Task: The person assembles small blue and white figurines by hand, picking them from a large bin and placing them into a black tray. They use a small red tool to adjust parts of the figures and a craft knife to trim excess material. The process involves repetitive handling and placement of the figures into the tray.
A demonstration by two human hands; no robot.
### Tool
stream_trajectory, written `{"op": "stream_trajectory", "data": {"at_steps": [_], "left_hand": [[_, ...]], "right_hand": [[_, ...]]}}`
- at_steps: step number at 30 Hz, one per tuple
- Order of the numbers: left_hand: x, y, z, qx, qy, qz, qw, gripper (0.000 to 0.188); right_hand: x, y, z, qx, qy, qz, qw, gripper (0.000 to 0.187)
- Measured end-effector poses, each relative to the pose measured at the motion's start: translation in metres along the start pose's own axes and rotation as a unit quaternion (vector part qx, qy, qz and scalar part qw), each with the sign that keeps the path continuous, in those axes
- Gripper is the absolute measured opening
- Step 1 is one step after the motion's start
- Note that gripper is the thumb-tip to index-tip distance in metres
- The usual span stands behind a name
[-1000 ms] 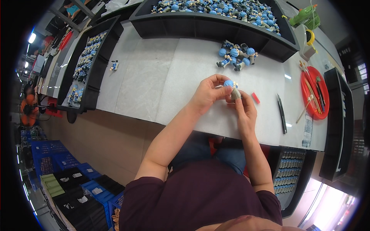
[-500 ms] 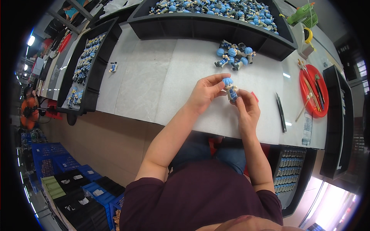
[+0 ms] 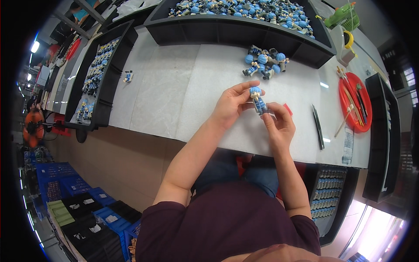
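Note:
Between my two hands, above the white tabletop (image 3: pixel 205 87), is a small blue-haired figurine (image 3: pixel 257 100) in a blue outfit, held upright with a slight tilt. The fingers of my left hand (image 3: pixel 233 101) pinch it at the head and upper body. Lower down, my right hand (image 3: pixel 279 122) grips it by the legs with thumb and fingertips. Just beyond my hands lies a small pile of similar figurines (image 3: pixel 264 61), some on their sides. A lone figurine piece (image 3: pixel 128 76) rests far to the left, beside a black tray.
A large black bin (image 3: pixel 235 35) of figurines stands at the back. On the left is a black tray (image 3: pixel 104 83) with rows of them. To the right lie a black pen (image 3: pixel 318 129), a red dish (image 3: pixel 366 124) of brushes, and a green fan (image 3: pixel 345 18).
The figurine has turned in my fingers and shifted slightly left, with its front showing more. My right fingers have moved lower, onto its legs.

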State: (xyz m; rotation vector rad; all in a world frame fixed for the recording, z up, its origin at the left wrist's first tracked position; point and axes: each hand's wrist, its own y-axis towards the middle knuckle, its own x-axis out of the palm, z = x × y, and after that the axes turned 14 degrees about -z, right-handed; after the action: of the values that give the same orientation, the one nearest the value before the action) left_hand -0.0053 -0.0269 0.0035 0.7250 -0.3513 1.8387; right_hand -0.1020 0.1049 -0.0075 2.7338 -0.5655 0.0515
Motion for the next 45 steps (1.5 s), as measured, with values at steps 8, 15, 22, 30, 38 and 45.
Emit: {"op": "stream_trajectory", "data": {"at_steps": [8, 15, 22, 30, 38, 45], "left_hand": [[0.0022, 0.0014, 0.0003, -0.011, -0.008, 0.001, 1.0, 0.031], [0.0026, 0.0016, 0.0005, -0.019, -0.007, 0.008, 1.0, 0.03], [0.0039, 0.0014, 0.0029, -0.009, -0.007, 0.02, 1.0, 0.032], [0.0023, 0.0004, -0.0003, 0.024, 0.021, -0.014, 0.999, 0.038], [0.0033, 0.0005, 0.0019, 0.011, 0.021, -0.013, 1.0, 0.039], [0.002, 0.0, 0.0065, -0.034, -0.031, 0.001, 0.999, 0.035]], "right_hand": [[0.001, 0.0003, 0.0021, -0.043, -0.013, -0.008, 0.999, 0.026], [0.0013, 0.0002, -0.0007, -0.028, -0.005, -0.01, 1.0, 0.026], [0.0021, 0.0015, -0.0007, 0.035, -0.001, 0.009, 0.999, 0.024], [0.0032, 0.0021, -0.0031, 0.042, -0.008, 0.003, 0.999, 0.024], [0.0033, 0.0007, -0.0002, 0.002, -0.005, 0.013, 1.0, 0.025], [0.0053, 0.0001, 0.0005, -0.089, -0.106, 0.008, 0.99, 0.025]]}}
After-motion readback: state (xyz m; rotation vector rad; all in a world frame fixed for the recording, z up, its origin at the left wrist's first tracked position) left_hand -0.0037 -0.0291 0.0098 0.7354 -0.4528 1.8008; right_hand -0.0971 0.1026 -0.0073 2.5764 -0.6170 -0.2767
